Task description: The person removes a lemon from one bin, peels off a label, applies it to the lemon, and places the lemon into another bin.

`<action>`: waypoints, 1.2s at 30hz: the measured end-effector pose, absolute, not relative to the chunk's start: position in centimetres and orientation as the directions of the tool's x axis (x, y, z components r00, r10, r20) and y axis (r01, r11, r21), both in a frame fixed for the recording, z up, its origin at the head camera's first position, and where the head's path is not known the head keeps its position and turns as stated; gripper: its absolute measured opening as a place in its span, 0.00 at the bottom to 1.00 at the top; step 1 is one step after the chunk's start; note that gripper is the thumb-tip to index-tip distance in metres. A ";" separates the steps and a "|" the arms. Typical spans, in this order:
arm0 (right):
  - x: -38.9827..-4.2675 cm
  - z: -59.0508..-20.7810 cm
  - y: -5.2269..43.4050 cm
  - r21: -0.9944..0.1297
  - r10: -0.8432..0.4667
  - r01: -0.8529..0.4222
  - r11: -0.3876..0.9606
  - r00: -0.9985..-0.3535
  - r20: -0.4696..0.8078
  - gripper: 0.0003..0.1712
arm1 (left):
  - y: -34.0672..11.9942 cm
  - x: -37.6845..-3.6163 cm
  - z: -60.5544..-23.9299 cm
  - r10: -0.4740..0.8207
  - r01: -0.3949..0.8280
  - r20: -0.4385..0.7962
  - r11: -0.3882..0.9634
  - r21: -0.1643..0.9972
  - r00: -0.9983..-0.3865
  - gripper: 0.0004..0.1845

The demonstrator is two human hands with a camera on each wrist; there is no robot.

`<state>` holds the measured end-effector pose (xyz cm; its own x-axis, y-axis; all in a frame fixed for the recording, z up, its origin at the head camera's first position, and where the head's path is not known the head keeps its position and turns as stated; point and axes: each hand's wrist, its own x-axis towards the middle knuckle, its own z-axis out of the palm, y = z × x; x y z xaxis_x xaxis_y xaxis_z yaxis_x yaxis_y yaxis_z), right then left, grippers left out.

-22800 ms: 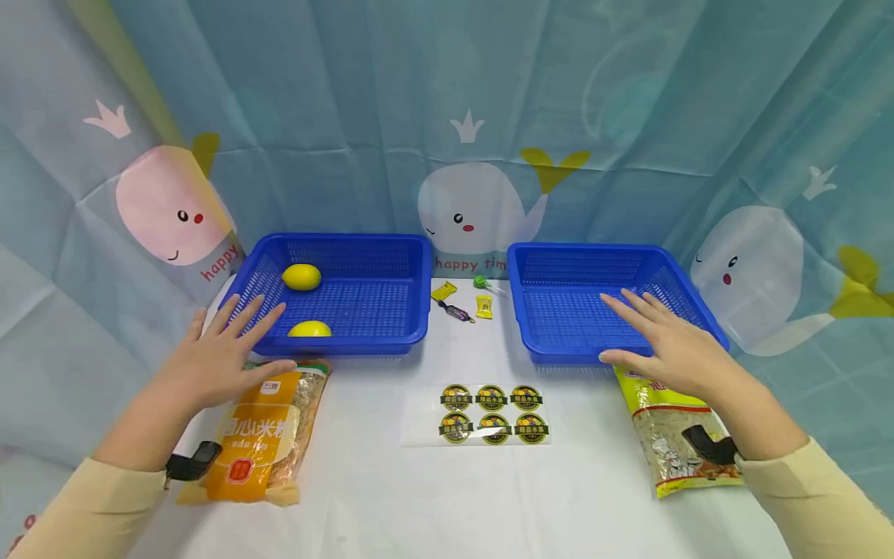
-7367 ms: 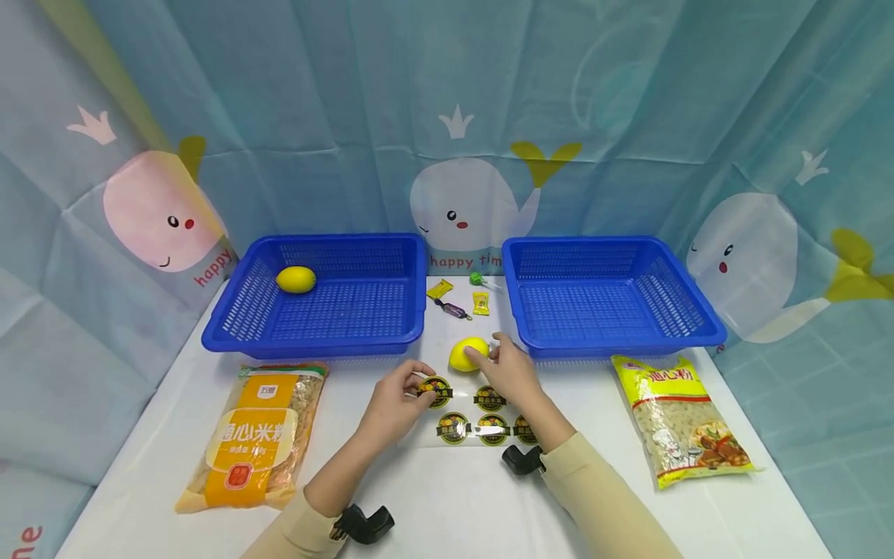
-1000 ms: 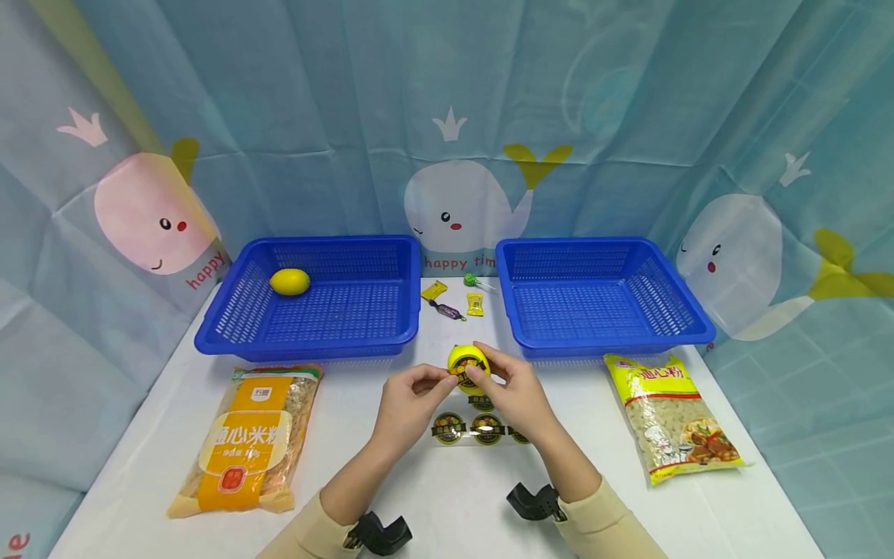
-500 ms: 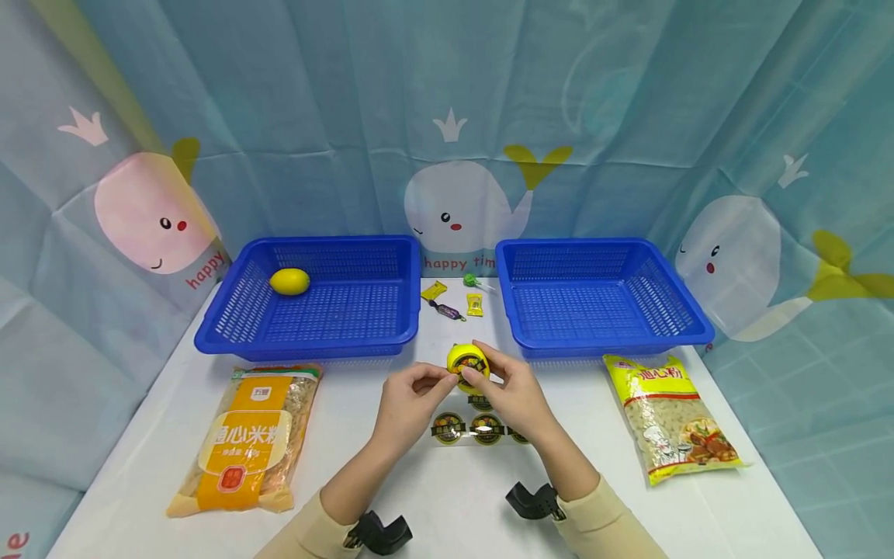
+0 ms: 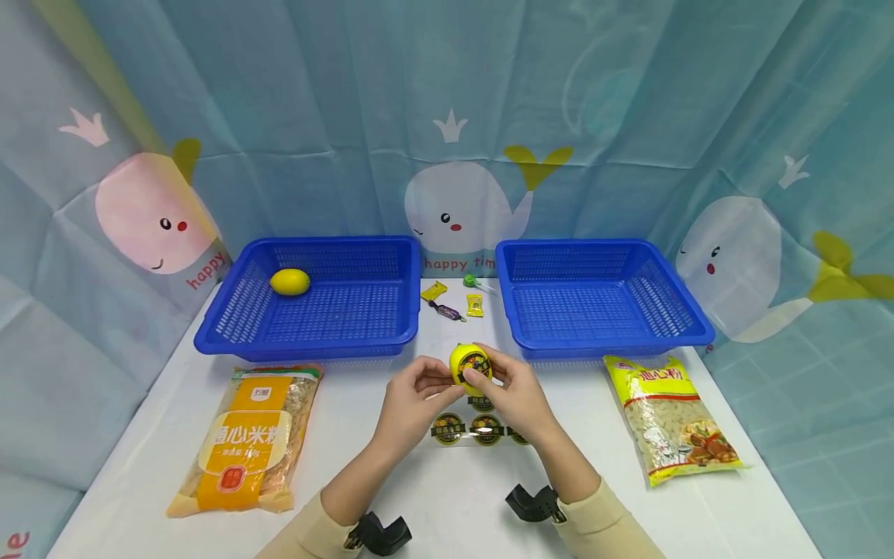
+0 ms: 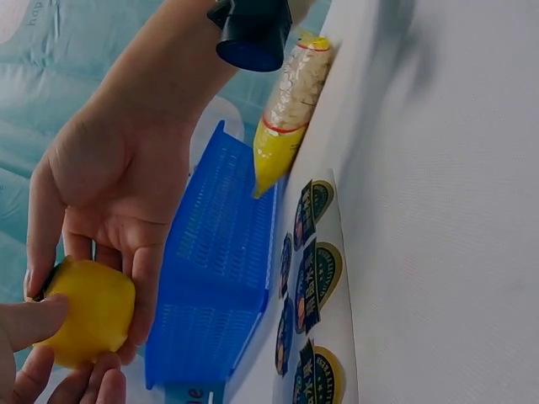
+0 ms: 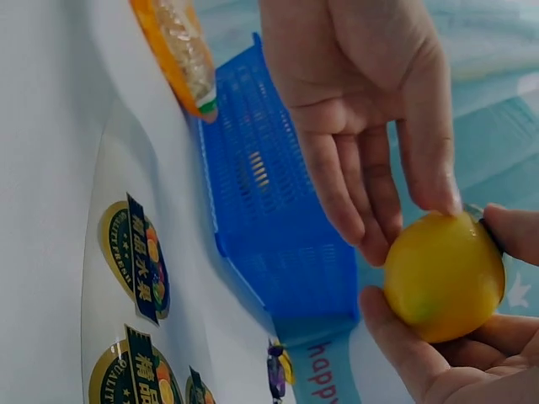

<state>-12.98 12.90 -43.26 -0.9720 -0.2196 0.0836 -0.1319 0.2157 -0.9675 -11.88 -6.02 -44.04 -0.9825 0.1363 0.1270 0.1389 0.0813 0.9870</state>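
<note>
In the head view my right hand [image 5: 520, 400] holds a yellow lemon [image 5: 457, 359] over the table's middle, fingers behind it and thumb pressing a round black-and-gold sticker [image 5: 475, 362] on its near face. My left hand [image 5: 410, 404] is at the lemon's left side, thumb and index finger apart. The right wrist view shows the left thumb tip touching the lemon [image 7: 438, 278] while the other left fingers lie loosely beside it. Left thumb and lemon [image 6: 97, 311] also meet in the left wrist view. Below is a clear sheet [image 5: 467, 441] of similar stickers, partly hidden by the hands.
A left blue basket [image 5: 307, 349] contains another lemon [image 5: 289, 282]; a right blue basket [image 5: 608, 341] stands opposite. Between them lie wrapped candies [image 5: 447, 310] and a green lollipop [image 5: 470, 280]. An orange pasta bag [image 5: 244, 442] and a yellow pasta bag [image 5: 673, 419] flank the hands.
Earlier the front lemon left the left basket and a sticker came off the sheet. Over the last half second my left fingers have spread from the sticker's edge; the right hand keeps its hold.
</note>
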 end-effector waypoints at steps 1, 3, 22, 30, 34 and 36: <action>-13.0 -43.3 12.9 -0.966 -0.220 -0.134 0.219 -0.972 0.085 0.30 | -6.0 -11.9 -44.1 0.141 0.142 0.130 0.079 0.987 -0.981 0.16; -13.0 -43.2 13.0 -0.965 -0.223 -0.135 0.223 -0.971 0.084 0.31 | -6.0 -11.9 -44.1 0.144 0.150 0.137 0.081 0.985 -0.980 0.16; -12.9 -43.3 12.5 -0.950 -0.168 -0.141 0.278 -0.981 0.096 0.31 | -5.9 -11.8 -44.1 0.130 0.150 0.136 0.109 0.983 -0.982 0.13; -12.8 -43.1 12.7 -0.961 -0.201 -0.123 0.248 -0.977 0.073 0.29 | -6.1 -11.8 -44.0 0.149 0.148 0.130 0.116 0.982 -0.980 0.12; -12.5 -42.8 12.9 -0.973 -0.209 -0.100 0.206 -0.976 0.056 0.29 | -6.2 -11.8 -43.9 0.145 0.162 0.140 0.156 0.974 -0.980 0.13; -12.4 -42.7 12.8 -0.981 -0.219 -0.087 0.176 -0.974 0.047 0.29 | -6.2 -11.8 -43.9 0.138 0.161 0.138 0.174 0.971 -0.981 0.15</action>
